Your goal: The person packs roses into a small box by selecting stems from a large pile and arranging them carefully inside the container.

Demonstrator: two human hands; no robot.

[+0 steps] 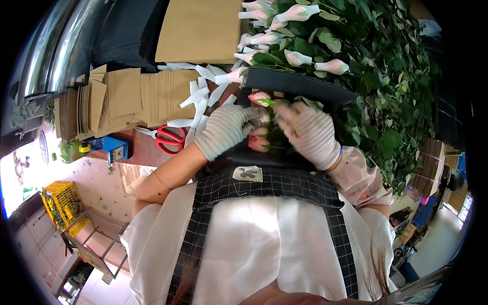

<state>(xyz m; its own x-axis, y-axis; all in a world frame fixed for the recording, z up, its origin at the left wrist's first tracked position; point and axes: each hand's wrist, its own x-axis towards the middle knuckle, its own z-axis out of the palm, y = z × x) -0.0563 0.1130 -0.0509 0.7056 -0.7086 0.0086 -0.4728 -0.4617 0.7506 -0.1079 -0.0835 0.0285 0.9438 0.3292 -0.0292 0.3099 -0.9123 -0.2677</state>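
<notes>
My left hand (230, 127), in a striped knit glove, has its thumb and fingertips on a pale pink rose bloom (265, 119), partly hidden by them. Just above it lies another pink rose (259, 98) with green sepals. A third pink rose (259, 139) sits below, nearer my apron. My right hand (308, 133), also gloved, is blurred beside the stems to the right of these blooms; whether it grips one is unclear. Behind the roses stands a black corrugated sheet (301, 84). White foam mesh sleeves (200, 110) lie loose left of my left hand.
Red-handled scissors (170, 140) lie on the table by a blue tape dispenser (110, 146). Cardboard pieces (126, 95) and a large cardboard sheet (202, 32) are at the left and back. Sleeved roses (299, 13) and dense leafy stems (381, 76) fill the right.
</notes>
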